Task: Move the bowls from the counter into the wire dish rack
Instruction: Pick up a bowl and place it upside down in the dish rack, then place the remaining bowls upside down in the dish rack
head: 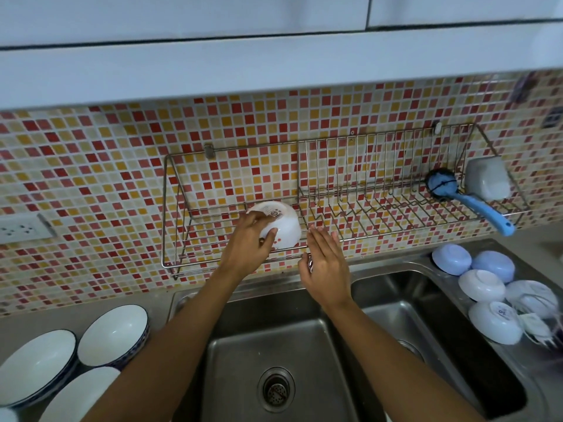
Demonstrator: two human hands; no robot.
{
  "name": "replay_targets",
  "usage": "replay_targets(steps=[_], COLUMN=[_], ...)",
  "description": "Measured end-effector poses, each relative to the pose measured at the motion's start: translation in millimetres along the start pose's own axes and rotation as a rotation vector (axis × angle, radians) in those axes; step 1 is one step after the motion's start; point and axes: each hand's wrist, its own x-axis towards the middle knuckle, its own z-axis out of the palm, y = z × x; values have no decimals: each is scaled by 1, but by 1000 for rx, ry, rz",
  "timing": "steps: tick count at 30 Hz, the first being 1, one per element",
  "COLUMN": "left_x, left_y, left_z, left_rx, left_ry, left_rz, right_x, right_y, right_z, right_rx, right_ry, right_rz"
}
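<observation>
Nearest, at the worktop's [158,303] front-left corner: three wide white bowls [113,333] w/ dark blue rims, upright, touching each other. Btwn them & the right side sits a double steel sink [307,345], drain in the near basin; both forearms reach over it.

On the sink's right ledge, by the back-right corner: a cluster of small upturned bowls [481,284], white & pale blue, packed together and touching; a blurred clear item lies just right of them, can't tell what.

R hand [327,269] is released, fingers straight & together, palm facing left, over the sink's back edge, just below the front rail of the wire dish rack [213,263]. It touches no bowl; whether it touches the rail, can't tell.

L hand [248,248] is grasping a small white bowl [283,226], upturned & tilted, sticker on its base, thumb and fingers wrapped on its left side. The bowl sits inside the rack's left, open section, next to the divider w/ the plate slots.

Farther, at the rack's right end: a blue dish brush [469,197], handle sticking out over the front rail, and just beside it a white cup [487,178] lying tilted. Behind all: red/yellow mosaic tile wall [106,166], white socket [23,228] at left.
</observation>
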Motion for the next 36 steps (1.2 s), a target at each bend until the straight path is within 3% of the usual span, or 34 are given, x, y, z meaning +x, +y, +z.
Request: replay_targets(steps=[9, 13, 18, 22, 26, 32, 36], left_x=[3, -3, -30, -72, -131, -241, -319], left_y=[-3, 0, -6, -22, -44, -112, -167], left_z=[1, 4, 9, 10, -2, -47, -97], left_rx=[113, 273, 445, 432, 391, 365, 399], left_ry=[-283, -221, -144, -92, -160, -184, -83], left_rz=[87, 138, 96, 56, -71, -429, -711], right_x=[0, 0, -7, -32, -79, -146, -172], right_y=[1, 0, -5, -26, -58, -145, -231], right_z=[3, 0, -6, -8, 13, 59, 80], right_rx=[13, 3, -93, -95, -2, 231, 366], right_ry=[-5, -22, -193, -285, -438, -804, -960], right_rz=[-1, -1, 33, 88, -26, -191, -280])
